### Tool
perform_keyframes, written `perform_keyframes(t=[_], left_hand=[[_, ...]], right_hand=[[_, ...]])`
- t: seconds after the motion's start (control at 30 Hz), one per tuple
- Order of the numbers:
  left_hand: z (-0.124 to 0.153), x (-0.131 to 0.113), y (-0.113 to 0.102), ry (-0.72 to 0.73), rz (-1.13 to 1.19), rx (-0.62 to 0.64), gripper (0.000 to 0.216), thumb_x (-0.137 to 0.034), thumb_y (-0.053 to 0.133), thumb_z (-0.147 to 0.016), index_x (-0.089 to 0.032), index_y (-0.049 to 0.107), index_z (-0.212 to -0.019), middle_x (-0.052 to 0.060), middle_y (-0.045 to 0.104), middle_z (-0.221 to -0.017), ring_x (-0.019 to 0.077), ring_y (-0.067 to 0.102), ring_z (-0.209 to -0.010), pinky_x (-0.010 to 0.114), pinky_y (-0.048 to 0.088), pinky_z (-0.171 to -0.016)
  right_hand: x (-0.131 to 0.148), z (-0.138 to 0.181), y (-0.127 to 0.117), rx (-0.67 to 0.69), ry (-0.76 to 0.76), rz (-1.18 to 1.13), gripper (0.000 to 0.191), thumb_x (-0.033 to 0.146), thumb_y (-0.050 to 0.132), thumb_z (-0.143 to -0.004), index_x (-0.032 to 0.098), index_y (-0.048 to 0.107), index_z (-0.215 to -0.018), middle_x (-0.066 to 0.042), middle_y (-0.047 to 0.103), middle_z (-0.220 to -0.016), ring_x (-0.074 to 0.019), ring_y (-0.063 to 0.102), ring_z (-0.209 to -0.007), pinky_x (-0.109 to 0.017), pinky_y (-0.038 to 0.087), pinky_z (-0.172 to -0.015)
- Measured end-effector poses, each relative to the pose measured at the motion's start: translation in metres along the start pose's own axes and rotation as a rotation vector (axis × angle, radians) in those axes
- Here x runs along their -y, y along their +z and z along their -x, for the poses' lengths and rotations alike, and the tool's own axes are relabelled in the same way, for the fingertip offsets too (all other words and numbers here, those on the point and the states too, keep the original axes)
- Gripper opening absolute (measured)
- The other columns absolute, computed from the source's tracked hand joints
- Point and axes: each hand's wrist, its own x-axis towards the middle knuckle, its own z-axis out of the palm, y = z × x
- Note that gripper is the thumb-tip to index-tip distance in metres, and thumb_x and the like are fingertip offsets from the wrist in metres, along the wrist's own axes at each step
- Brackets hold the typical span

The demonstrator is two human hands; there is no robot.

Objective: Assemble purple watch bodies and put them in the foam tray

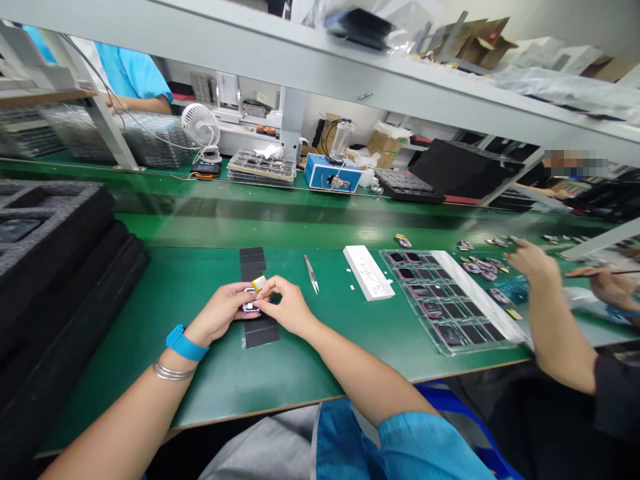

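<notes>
My left hand (223, 309) is closed around a small watch-like device (250, 307) with a pale purple frame and a white patch inside. A yellow-edged battery (259, 283) sticks up from the device's far side. My right hand (285, 305) pinches at the device's near right side; whether its fingertips grip the battery or a small part is hidden. Under both hands lies a strip of black foam pads (261, 331). To the right of them, metal tweezers (311, 273) rest on the green table (320, 333).
A white block with handwriting (369, 273) and a clear tray of device frames (445, 333) lie to the right. Beyond, a co-worker's hand (535, 260) reaches over several loose devices (483, 267). Black foam trays (60, 280) are stacked at left. A shelf beam (320, 60) crosses above.
</notes>
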Motion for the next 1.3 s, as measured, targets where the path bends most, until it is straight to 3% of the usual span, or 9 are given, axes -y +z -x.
perform_keyframes(t=[0.13, 0.27, 0.4, 0.53, 0.7, 0.9, 1.03, 1.17, 1.3], left_hand=[[0.001, 0.002, 0.000, 0.017, 0.038, -0.003, 0.020, -0.021, 0.073, -0.063, -0.014, 0.070, -0.082, 0.004, 0.068, -0.074, 0.0131, 0.062, -0.065, 0.025, 0.055, -0.063], [0.000, 0.004, 0.000, 0.035, 0.108, -0.036, 0.019, -0.017, 0.071, -0.067, -0.015, 0.068, -0.085, 0.004, 0.068, -0.076, 0.0125, 0.063, -0.064, 0.024, 0.055, -0.061], [-0.001, 0.004, 0.002, 0.019, 0.076, -0.024, 0.025, -0.018, 0.071, -0.066, -0.015, 0.068, -0.091, 0.007, 0.070, -0.078, 0.0160, 0.066, -0.068, 0.024, 0.055, -0.059], [0.000, 0.004, 0.003, -0.004, 0.074, 0.042, 0.025, -0.018, 0.070, -0.067, -0.014, 0.068, -0.093, 0.009, 0.071, -0.084, 0.0202, 0.068, -0.075, 0.028, 0.056, -0.065], [0.002, 0.002, 0.002, -0.020, 0.115, 0.145, 0.037, -0.009, 0.069, -0.064, -0.016, 0.065, -0.101, 0.008, 0.070, -0.095, 0.0217, 0.067, -0.087, 0.031, 0.054, -0.080], [0.001, 0.004, 0.005, 0.002, 0.024, 0.028, 0.028, -0.013, 0.070, -0.067, -0.015, 0.066, -0.094, 0.005, 0.069, -0.080, 0.0159, 0.067, -0.070, 0.022, 0.054, -0.061], [-0.001, 0.004, 0.002, -0.013, 0.193, 0.006, 0.025, -0.006, 0.062, -0.069, -0.013, 0.068, -0.092, 0.006, 0.070, -0.081, 0.0154, 0.065, -0.073, 0.029, 0.056, -0.071], [-0.005, 0.004, -0.004, -0.064, 0.374, 0.039, 0.030, -0.005, 0.053, -0.072, -0.010, 0.067, -0.098, 0.010, 0.070, -0.087, 0.0168, 0.066, -0.077, 0.033, 0.055, -0.078], [-0.006, 0.006, -0.005, 0.022, 0.315, 0.097, 0.033, -0.008, 0.061, -0.074, -0.012, 0.064, -0.106, 0.010, 0.069, -0.099, 0.0168, 0.066, -0.086, 0.029, 0.054, -0.081]], right_hand=[[0.000, 0.003, 0.003, 0.002, -0.112, 0.210, 0.010, 0.015, 0.061, -0.073, 0.020, 0.053, -0.076, 0.000, 0.063, -0.076, -0.0148, 0.060, -0.075, -0.030, 0.048, -0.075], [-0.002, 0.004, 0.002, -0.097, -0.212, 0.414, 0.017, 0.015, 0.065, -0.071, 0.021, 0.058, -0.086, -0.006, 0.059, -0.096, -0.0211, 0.052, -0.100, -0.038, 0.043, -0.090], [-0.012, -0.005, -0.003, -0.147, 0.057, 0.094, 0.043, 0.029, 0.073, -0.064, 0.020, 0.055, -0.102, -0.006, 0.058, -0.102, -0.0165, 0.058, -0.091, -0.032, 0.049, -0.080], [-0.021, -0.013, -0.005, -0.098, 0.176, -0.179, 0.020, 0.034, 0.064, -0.073, 0.018, 0.060, -0.084, -0.002, 0.065, -0.081, -0.0127, 0.061, -0.070, -0.027, 0.051, -0.068], [-0.013, -0.011, -0.007, -0.207, 0.046, 0.002, 0.011, 0.029, 0.061, -0.077, 0.019, 0.064, -0.079, -0.002, 0.067, -0.083, -0.0140, 0.062, -0.077, -0.027, 0.049, -0.075], [-0.004, -0.004, -0.003, -0.196, -0.166, 0.298, 0.009, 0.026, 0.059, -0.082, 0.022, 0.067, -0.084, -0.001, 0.069, -0.083, -0.0150, 0.060, -0.082, -0.032, 0.046, -0.086], [-0.007, -0.001, -0.001, -0.105, -0.405, 0.577, 0.016, 0.023, 0.052, -0.087, 0.025, 0.068, -0.088, -0.001, 0.070, -0.085, -0.0153, 0.059, -0.083, -0.042, 0.028, -0.107], [-0.009, 0.002, -0.002, 0.006, -0.501, 0.734, 0.023, 0.019, 0.045, -0.091, 0.026, 0.067, -0.095, -0.001, 0.069, -0.096, -0.0159, 0.055, -0.091, -0.049, 0.015, -0.112], [-0.010, 0.002, -0.003, -0.012, -0.454, 0.638, 0.015, 0.022, 0.053, -0.087, 0.024, 0.067, -0.085, -0.001, 0.067, -0.102, -0.0159, 0.053, -0.095, -0.047, 0.025, -0.108]])
